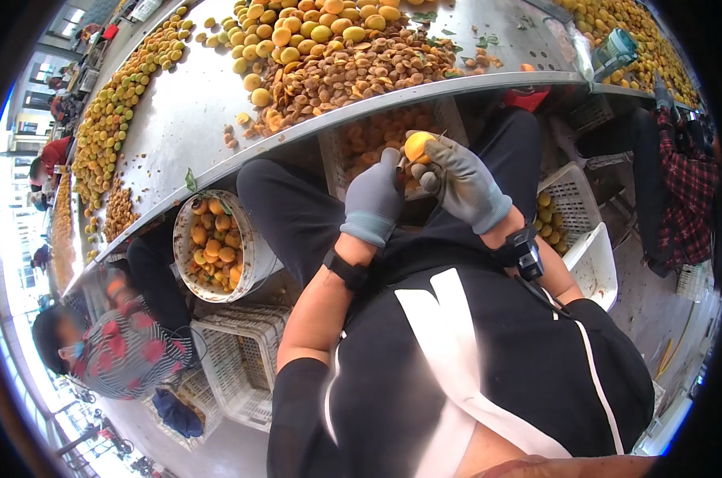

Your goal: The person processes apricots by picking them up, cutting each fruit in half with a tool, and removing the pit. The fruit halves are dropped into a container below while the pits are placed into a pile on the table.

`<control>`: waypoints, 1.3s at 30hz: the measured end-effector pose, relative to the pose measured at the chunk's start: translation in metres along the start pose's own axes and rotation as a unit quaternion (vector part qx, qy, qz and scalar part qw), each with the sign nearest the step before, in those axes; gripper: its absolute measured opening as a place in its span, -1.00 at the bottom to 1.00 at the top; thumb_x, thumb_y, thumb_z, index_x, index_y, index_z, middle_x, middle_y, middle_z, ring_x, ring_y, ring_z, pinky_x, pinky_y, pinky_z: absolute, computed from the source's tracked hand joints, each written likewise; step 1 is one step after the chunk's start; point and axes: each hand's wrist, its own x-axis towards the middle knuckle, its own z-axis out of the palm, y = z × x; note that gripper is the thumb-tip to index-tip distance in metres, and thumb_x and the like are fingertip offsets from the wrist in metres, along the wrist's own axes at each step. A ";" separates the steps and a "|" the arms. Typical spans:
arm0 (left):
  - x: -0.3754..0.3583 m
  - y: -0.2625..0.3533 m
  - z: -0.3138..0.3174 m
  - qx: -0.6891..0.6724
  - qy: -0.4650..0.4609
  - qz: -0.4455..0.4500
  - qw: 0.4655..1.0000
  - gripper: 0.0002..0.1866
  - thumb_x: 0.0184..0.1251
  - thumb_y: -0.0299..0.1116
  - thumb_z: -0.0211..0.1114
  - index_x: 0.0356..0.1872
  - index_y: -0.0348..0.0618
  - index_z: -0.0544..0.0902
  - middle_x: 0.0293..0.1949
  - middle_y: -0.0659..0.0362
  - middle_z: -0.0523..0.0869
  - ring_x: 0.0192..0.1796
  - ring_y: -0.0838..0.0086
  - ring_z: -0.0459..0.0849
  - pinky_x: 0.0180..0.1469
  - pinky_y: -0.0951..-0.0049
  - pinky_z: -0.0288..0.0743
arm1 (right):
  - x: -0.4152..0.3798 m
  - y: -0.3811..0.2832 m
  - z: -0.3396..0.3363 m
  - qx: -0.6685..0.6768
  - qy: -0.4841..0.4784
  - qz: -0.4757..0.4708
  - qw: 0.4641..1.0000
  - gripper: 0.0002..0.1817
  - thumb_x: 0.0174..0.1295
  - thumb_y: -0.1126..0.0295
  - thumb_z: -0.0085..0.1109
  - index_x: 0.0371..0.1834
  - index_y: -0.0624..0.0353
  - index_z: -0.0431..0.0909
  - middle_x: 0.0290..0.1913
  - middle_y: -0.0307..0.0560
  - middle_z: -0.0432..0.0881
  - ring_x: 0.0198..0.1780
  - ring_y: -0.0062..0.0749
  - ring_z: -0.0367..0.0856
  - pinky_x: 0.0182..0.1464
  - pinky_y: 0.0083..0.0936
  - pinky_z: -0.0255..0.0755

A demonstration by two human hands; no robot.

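My right hand (pixel 466 179), in a grey work glove, pinches a yellow-orange apricot (pixel 418 147) between thumb and fingers. Close beside it on the left, my gloved left hand (pixel 374 195) is closed, thumb toward the fruit. A small thin thing seems to stick out of the left fist, but its kind is hidden. Below both hands, between my knees, a crate (pixel 334 163) holds orange fruit pieces (pixel 377 131). Beyond it on the metal table (pixel 178 111) lie a heap of brown pits (pixel 353 68) and a pile of whole apricots (pixel 313 28).
A white bucket of orange fruit (pixel 213 247) stands by my left knee. Crates (pixel 245 358) sit at lower left, and another crate (pixel 572 199) on the right. Co-workers sit left (pixel 130 342) and right (pixel 683 191). A teal-lidded container (pixel 614 52) stands at the table's right.
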 end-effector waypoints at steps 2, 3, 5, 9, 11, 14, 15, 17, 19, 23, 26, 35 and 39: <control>0.001 -0.001 0.003 -0.010 -0.012 -0.008 1.000 -0.79 0.25 -0.39 0.19 -0.14 -0.11 0.40 -0.37 -0.06 0.67 -0.30 -0.03 0.67 -0.33 0.06 0.51 | -0.001 0.004 -0.003 -0.010 0.002 -0.018 1.000 -0.63 0.37 0.29 0.14 0.16 0.21 0.42 -0.14 -0.15 0.64 -0.21 -0.60 0.66 -0.21 -0.81 0.59; 0.001 0.000 0.003 -0.025 -0.028 -0.013 0.999 -0.77 0.26 -0.39 0.19 -0.10 -0.11 0.41 -0.34 -0.07 0.68 -0.28 -0.03 0.67 -0.31 0.06 0.52 | -0.001 0.006 -0.005 0.015 -0.022 -0.027 0.999 -0.58 0.39 0.34 0.09 0.25 0.26 0.34 -0.05 -0.06 0.61 -0.19 -0.56 0.65 -0.18 -0.77 0.60; 0.001 -0.001 0.007 -0.040 -0.047 -0.018 0.998 -0.76 0.26 -0.39 0.19 -0.07 -0.11 0.42 -0.32 -0.09 0.68 -0.27 -0.04 0.67 -0.29 0.07 0.52 | -0.003 0.008 -0.006 0.041 -0.044 -0.036 0.998 -0.52 0.41 0.38 0.04 0.34 0.30 0.25 0.03 0.02 0.57 -0.16 -0.53 0.65 -0.15 -0.72 0.61; 0.002 -0.007 0.022 -0.212 -0.021 0.006 0.977 -0.67 0.24 -0.42 0.22 0.03 -0.11 0.46 -0.26 -0.11 0.70 -0.20 0.02 0.69 -0.19 0.17 0.55 | -0.001 0.002 0.000 0.110 -0.064 0.010 0.992 -0.53 0.34 0.48 -0.02 0.32 0.30 0.27 0.07 0.05 0.53 -0.16 -0.45 0.65 -0.20 -0.70 0.60; 0.001 -0.011 0.029 -0.248 -0.031 0.006 0.968 -0.65 0.24 -0.44 0.25 0.05 -0.13 0.48 -0.24 -0.08 0.71 -0.19 0.10 0.71 -0.15 0.25 0.57 | 0.001 0.002 -0.003 0.117 -0.063 0.018 0.991 -0.56 0.29 0.48 -0.03 0.26 0.28 0.33 0.02 0.01 0.56 -0.16 -0.44 0.66 -0.23 -0.70 0.60; -0.004 -0.013 0.033 -0.464 -0.093 -0.045 0.880 -0.68 0.27 -0.49 0.28 0.05 -0.20 0.53 -0.17 0.26 0.68 -0.18 0.53 0.67 -0.09 0.51 0.57 | 0.001 0.002 -0.007 0.094 -0.063 0.043 0.993 -0.51 0.21 0.51 -0.08 0.27 0.29 0.32 0.00 0.01 0.55 -0.19 -0.44 0.64 -0.30 -0.72 0.54; -0.005 -0.008 0.025 -0.506 -0.124 -0.067 0.851 -0.70 0.28 -0.50 0.27 0.03 -0.22 0.54 -0.17 0.26 0.68 -0.17 0.52 0.67 -0.08 0.51 0.58 | 0.000 0.000 -0.005 0.051 -0.056 0.039 0.996 -0.49 0.19 0.53 -0.10 0.27 0.29 0.32 -0.03 0.01 0.56 -0.23 -0.46 0.62 -0.34 -0.75 0.50; -0.007 -0.005 0.019 -0.546 -0.156 -0.089 0.818 -0.72 0.30 -0.50 0.25 0.02 -0.23 0.54 -0.16 0.25 0.67 -0.16 0.52 0.68 -0.08 0.51 0.59 | -0.002 -0.003 -0.003 0.008 -0.048 0.035 0.998 -0.48 0.17 0.55 -0.12 0.27 0.29 0.32 -0.05 0.00 0.56 -0.28 -0.47 0.61 -0.38 -0.78 0.46; -0.006 -0.006 0.017 -0.576 -0.196 -0.131 0.783 -0.74 0.30 -0.52 0.23 0.00 -0.22 0.55 -0.15 0.22 0.67 -0.15 0.52 0.68 -0.08 0.50 0.60 | -0.003 -0.006 -0.003 -0.034 -0.027 0.043 0.998 -0.49 0.16 0.56 -0.15 0.26 0.28 0.33 -0.11 0.00 0.57 -0.35 -0.52 0.58 -0.44 -0.79 0.42; -0.007 -0.017 0.020 -0.604 -0.226 -0.129 0.753 -0.74 0.29 -0.52 0.23 0.01 -0.22 0.56 -0.14 0.22 0.68 -0.12 0.51 0.68 -0.05 0.48 0.60 | 0.000 -0.006 -0.012 -0.044 -0.035 0.046 0.997 -0.51 0.17 0.55 -0.07 0.23 0.27 0.34 -0.12 -0.02 0.59 -0.39 -0.59 0.56 -0.49 -0.80 0.37; -0.007 -0.017 0.012 -0.592 -0.312 -0.162 0.726 -0.71 0.30 -0.51 0.22 0.04 -0.23 0.55 -0.14 0.22 0.68 -0.12 0.53 0.66 -0.02 0.48 0.58 | 0.002 -0.009 -0.014 -0.147 0.027 0.068 0.986 -0.53 0.18 0.50 0.06 0.21 0.25 0.36 -0.10 -0.04 0.59 -0.40 -0.62 0.54 -0.50 -0.78 0.36; -0.008 -0.038 0.030 -0.490 -0.296 -0.124 0.810 -0.70 0.25 -0.51 0.24 0.02 -0.23 0.59 -0.14 0.24 0.68 -0.11 0.54 0.62 0.01 0.49 0.51 | 0.010 -0.013 -0.015 -0.265 0.009 0.066 0.962 -0.32 0.12 0.56 0.12 0.40 0.18 0.25 -0.07 -0.13 0.57 -0.31 -0.64 0.55 -0.30 -0.75 0.44; -0.003 -0.038 0.026 -0.327 -0.213 -0.031 0.920 -0.64 0.18 -0.51 0.19 0.05 -0.23 0.54 -0.23 -0.03 0.71 -0.19 0.20 0.68 -0.08 0.36 0.52 | 0.016 -0.009 -0.029 -0.153 -0.051 0.097 0.982 -0.26 0.09 0.63 0.09 0.44 0.14 0.20 0.03 -0.01 0.55 -0.27 -0.57 0.57 -0.32 -0.80 0.44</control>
